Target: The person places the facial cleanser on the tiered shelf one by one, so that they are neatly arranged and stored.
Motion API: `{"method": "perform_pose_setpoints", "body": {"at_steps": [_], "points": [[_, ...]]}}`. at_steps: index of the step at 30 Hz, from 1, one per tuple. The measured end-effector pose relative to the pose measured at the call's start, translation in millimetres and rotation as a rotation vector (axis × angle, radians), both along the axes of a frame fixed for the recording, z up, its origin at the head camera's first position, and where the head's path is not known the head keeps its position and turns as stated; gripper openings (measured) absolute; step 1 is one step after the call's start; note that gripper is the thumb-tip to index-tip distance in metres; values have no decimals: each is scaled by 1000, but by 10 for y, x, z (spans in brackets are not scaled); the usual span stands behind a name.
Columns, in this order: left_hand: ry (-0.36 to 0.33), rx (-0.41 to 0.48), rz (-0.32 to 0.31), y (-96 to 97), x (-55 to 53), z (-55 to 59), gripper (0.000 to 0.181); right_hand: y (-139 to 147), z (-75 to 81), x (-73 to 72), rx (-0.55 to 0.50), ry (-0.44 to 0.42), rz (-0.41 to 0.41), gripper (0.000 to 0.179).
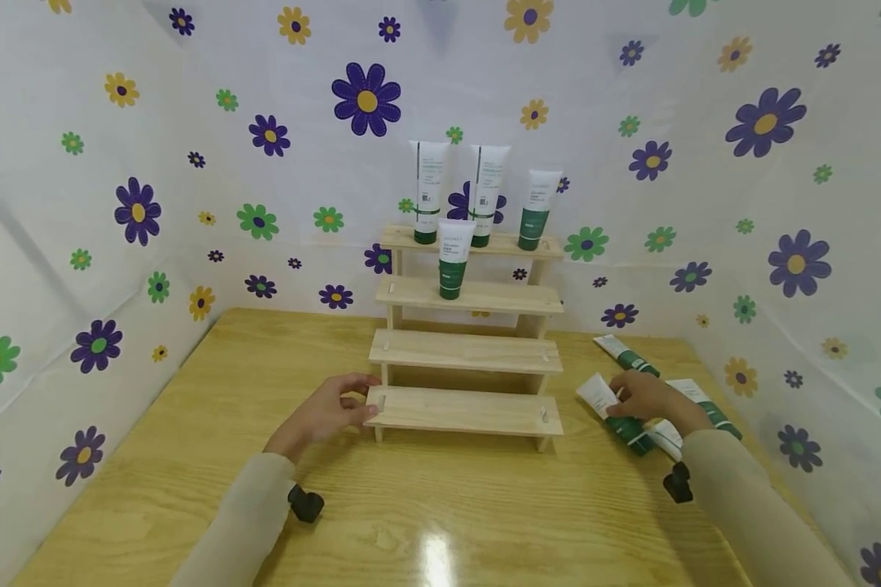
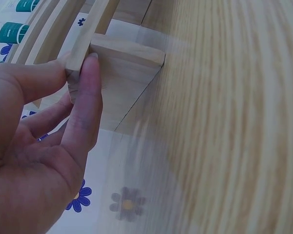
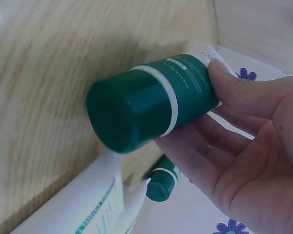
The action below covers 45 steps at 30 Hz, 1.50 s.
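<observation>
A four-step wooden display stand (image 1: 470,350) stands on the table. My left hand (image 1: 326,409) pinches the left end of its lowest step (image 2: 88,48) between thumb and fingers. At the right, my right hand (image 1: 649,397) grips a white and green squeeze tube (image 1: 598,395), its green cap (image 3: 112,117) facing the wrist camera. On the top step stand two taller, mostly white tubes (image 1: 427,191) and one shorter white and green tube (image 1: 539,208), all cap down. Another short tube (image 1: 453,259) stands on the step below, left of its middle. The two lower steps bear no tubes.
More tubes lie around my right hand: one behind it (image 1: 626,355), one to its right (image 1: 705,406) and a whitish one (image 1: 666,439) partly under my wrist. Flower-patterned white sheeting (image 1: 301,163) closes off the back and sides of the wooden table (image 1: 411,481).
</observation>
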<state>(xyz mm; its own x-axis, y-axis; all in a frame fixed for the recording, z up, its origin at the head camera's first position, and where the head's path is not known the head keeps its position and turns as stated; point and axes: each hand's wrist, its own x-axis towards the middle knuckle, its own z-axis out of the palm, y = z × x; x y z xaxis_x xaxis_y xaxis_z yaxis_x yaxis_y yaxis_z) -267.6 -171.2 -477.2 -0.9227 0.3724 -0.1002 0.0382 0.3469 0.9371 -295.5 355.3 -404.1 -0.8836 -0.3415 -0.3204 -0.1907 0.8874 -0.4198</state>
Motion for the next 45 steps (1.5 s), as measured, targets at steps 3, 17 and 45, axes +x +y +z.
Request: {"method": "perform_pose_setpoints", "body": {"at_steps": [3, 17, 45], "points": [[-3, 3, -7, 8, 25, 9, 50, 22, 2, 3, -61, -22, -4, 17], [3, -4, 0, 9, 19, 15, 49, -7, 213, 1, -274, 36, -21, 28], [24, -1, -15, 11, 31, 47, 48, -178, 584, -38, -328, 210, -94, 51]]}}
